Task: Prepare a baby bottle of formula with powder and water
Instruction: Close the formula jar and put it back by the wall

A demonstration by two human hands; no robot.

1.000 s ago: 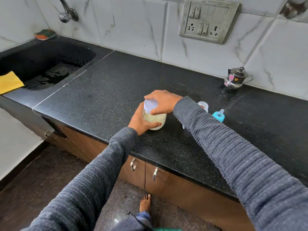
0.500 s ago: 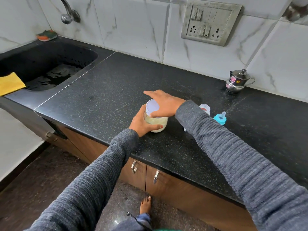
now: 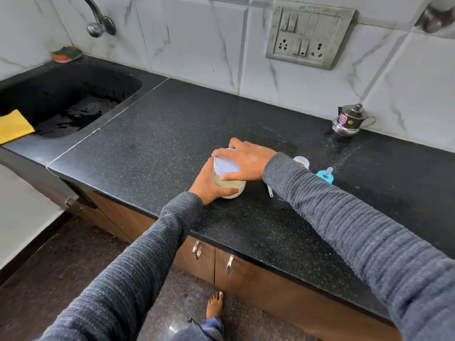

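Worktop [image 3: 172,134]: black speckled stone, running from the sink on the left to the tiled wall behind; it carries all the task's things.
Jar [image 3: 230,187]: clear, part-filled with pale powder, standing upright near the worktop's front edge, about midway along it.
Lid [image 3: 225,166]: pale lilac, round, seated on top of the jar.
Left hand [image 3: 209,185]: wrapped round the jar's near side, thumb across its lower front, fingers curled behind and out of sight.
Right hand [image 3: 246,159]: laid over the lid from the right, fingers [image 3: 221,152] curled round the far rim, thumb pressed against the near rim.
Bottle [image 3: 301,161]: clear, open-mouthed, just right of the jar, largely hidden behind the right sleeve.
Teat [image 3: 325,174]: clear nipple in a blue ring, on the worktop beside the bottle, to its right.
Scoop [image 3: 270,190]: small pale blue piece, only its end showing below the right wrist.
Steel pot [image 3: 348,121]: small, lidded, with stickers, standing by the wall, well apart from the jar.
Sink [image 3: 118,77]: black, wet inside; a yellow cloth [image 3: 13,125] lies over its near-left rim and a sponge [image 3: 66,54] sits at its far corner.
Tap [image 3: 97,23]: chrome, wall-mounted above the sink.
Socket panel [image 3: 309,33]: grey, on the tiles.
Foot [image 3: 215,305]: bare, on the dark floor before the wooden cabinet doors.
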